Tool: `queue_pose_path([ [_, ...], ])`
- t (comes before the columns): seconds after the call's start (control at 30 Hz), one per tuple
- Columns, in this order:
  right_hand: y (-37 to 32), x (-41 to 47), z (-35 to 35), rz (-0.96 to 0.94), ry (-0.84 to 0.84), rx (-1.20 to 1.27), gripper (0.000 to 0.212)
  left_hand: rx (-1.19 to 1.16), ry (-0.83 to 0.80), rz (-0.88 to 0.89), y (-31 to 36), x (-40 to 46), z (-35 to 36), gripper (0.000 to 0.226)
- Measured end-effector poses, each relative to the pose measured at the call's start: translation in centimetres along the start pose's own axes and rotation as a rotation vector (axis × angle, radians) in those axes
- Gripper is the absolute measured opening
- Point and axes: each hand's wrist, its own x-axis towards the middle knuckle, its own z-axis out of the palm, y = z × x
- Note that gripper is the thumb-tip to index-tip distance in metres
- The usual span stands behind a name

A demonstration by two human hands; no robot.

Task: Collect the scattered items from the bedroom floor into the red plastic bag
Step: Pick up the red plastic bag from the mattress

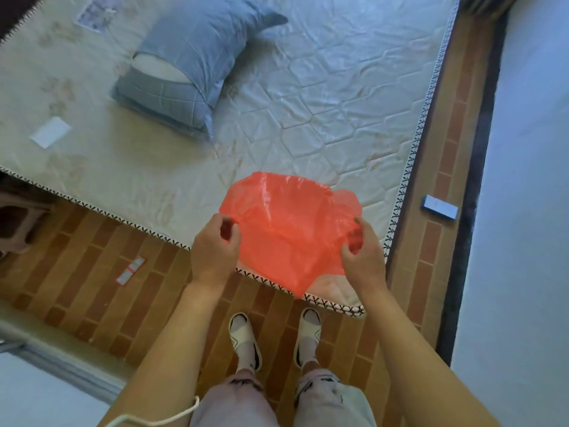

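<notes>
I hold a thin red plastic bag (288, 229) in front of me, above the near corner of the mattress. My left hand (214, 246) pinches its left edge and my right hand (365, 251) pinches its right edge, spreading the plastic between them. On the brick-pattern floor lie a small white and red packet (131, 270) to the left and a blue box (439, 208) to the right, beside the mattress.
A bare quilted mattress (308, 103) fills the upper view, with a blue-grey pillow (187, 69) and a white card (50, 131) on it. A pale wall (523, 180) runs along the right. My feet in white slippers (275, 337) stand on the floor. A dark stool-like object (17, 223) sits at far left.
</notes>
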Motion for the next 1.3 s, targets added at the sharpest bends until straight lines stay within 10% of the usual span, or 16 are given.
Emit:
queue_pose_path([
  [0.37,-6.5,-0.7,-7.0,-0.266,-0.161,0.029,0.095,-0.064,0.145,0.061,10.1,-2.9,-4.3,0.011],
  [0.97,-12.1,0.2,-6.5,-0.446,-0.181,-0.137,0.016,0.042,0.536,-0.024,10.4,-6.2,-14.9,0.012],
  [1.3,-19.6,-6.8,-0.1,-0.642,-0.262,-0.205,0.011,0.057,0.687,-0.131,2.5,-13.4,-23.6,0.01],
])
